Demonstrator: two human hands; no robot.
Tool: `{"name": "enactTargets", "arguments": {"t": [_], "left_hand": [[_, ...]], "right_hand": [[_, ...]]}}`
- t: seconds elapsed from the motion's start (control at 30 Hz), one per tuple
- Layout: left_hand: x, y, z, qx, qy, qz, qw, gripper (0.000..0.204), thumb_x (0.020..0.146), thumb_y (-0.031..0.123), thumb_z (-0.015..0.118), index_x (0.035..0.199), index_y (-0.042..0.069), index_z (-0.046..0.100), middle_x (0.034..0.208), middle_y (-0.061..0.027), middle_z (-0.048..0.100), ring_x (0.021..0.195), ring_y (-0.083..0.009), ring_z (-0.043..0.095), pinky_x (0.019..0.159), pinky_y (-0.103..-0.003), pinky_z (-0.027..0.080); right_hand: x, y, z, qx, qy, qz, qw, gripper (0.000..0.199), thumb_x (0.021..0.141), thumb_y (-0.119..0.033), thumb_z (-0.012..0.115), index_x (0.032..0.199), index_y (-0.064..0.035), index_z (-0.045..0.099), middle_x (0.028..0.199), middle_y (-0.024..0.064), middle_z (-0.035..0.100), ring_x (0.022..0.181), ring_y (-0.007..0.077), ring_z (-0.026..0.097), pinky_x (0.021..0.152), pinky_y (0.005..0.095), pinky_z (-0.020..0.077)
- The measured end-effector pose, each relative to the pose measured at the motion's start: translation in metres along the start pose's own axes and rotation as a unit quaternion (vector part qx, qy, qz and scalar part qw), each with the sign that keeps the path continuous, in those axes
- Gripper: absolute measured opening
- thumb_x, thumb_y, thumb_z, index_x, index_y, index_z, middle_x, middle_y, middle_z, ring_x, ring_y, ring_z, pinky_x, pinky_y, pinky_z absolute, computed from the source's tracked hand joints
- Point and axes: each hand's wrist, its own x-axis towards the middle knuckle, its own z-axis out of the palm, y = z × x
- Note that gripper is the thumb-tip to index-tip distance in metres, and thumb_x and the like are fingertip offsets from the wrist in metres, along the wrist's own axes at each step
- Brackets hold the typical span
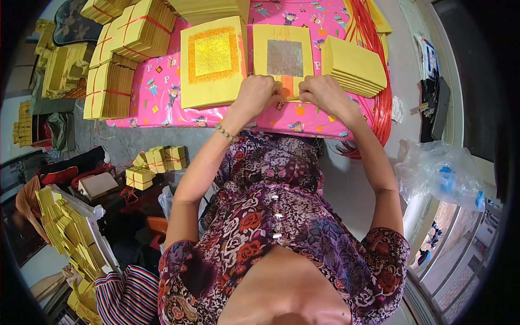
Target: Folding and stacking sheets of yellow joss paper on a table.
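A sheet of yellow joss paper [261, 51] with a silver square on it lies in front of me on a pink printed table cover. My left hand [261, 93] is closed at the sheet's near left corner, fingers curled in a pinch. At its near right corner my right hand [325, 96] pinches the near edge too. An orange-red strip runs between the two hands. Left of the sheet sits a stack of yellow paper [187, 65] with a gold square framed in orange. Folded yellow paper [355, 65] lies piled on the right, near my right hand.
Tied yellow paper bundles [140, 32] stand along the pink cover's [154, 103] left side. Red plastic strings [382, 70] hang over its right edge. Smaller bundles [157, 160] sit lower left, near a person's striped sleeve [127, 295]. A clear plastic bag [439, 170] is at right.
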Motion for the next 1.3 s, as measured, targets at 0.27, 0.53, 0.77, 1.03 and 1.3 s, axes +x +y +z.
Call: {"name": "enactTargets", "arguments": {"t": [0.27,0.53,0.77,1.03,1.3], "left_hand": [[0.000,-0.007,-0.002,-0.018,-0.001,0.013,1.000,0.019,0.079,0.030,0.075,0.086,0.012,0.078,0.082,-0.0104,0.069,0.075,-0.0317,0.066,0.067,-0.042,0.051],[0.001,-0.009,-0.002,-0.020,-0.008,0.013,1.000,0.019,0.080,0.030,0.074,0.087,0.014,0.078,0.082,-0.0097,0.069,0.075,-0.0311,0.066,0.066,-0.043,0.050],[0.004,-0.010,-0.003,-0.027,-0.016,0.018,0.999,0.018,0.080,0.030,0.073,0.088,0.014,0.078,0.082,-0.0097,0.068,0.075,-0.0317,0.065,0.066,-0.042,0.050],[0.001,-0.008,0.001,0.022,0.023,0.053,0.998,0.025,0.085,0.034,0.069,0.085,0.010,0.070,0.079,-0.0120,0.067,0.073,-0.0329,0.066,0.064,-0.045,0.051],[0.001,0.007,-0.004,0.062,0.029,0.061,0.996,0.022,0.085,0.025,0.068,0.094,0.007,0.059,0.075,-0.0133,0.067,0.073,-0.0345,0.067,0.063,-0.045,0.052]], "right_hand": [[0.000,0.004,0.002,0.010,0.007,-0.008,1.000,0.017,0.085,-0.020,0.065,0.086,-0.0024,0.063,0.082,0.0146,0.065,0.080,0.0350,0.063,0.071,0.0457,0.0484],[0.000,0.001,-0.005,0.030,-0.001,-0.001,1.000,0.019,0.085,-0.020,0.064,0.084,-0.0013,0.065,0.082,0.0153,0.065,0.080,0.0349,0.063,0.072,0.0451,0.0484],[0.000,0.003,-0.006,0.031,0.016,-0.024,0.999,0.019,0.085,-0.020,0.064,0.084,-0.0016,0.066,0.082,0.0153,0.065,0.080,0.0348,0.063,0.071,0.0450,0.0484],[-0.006,-0.008,-0.005,0.027,0.036,-0.015,0.999,0.021,0.084,-0.022,0.069,0.089,-0.0025,0.062,0.085,0.0134,0.064,0.082,0.0349,0.064,0.070,0.0460,0.0493],[0.000,-0.023,0.020,-0.130,0.148,-0.066,0.978,0.008,0.085,-0.012,0.060,0.089,-0.0050,0.060,0.078,0.0113,0.062,0.077,0.0329,0.066,0.065,0.0435,0.0507]]}}
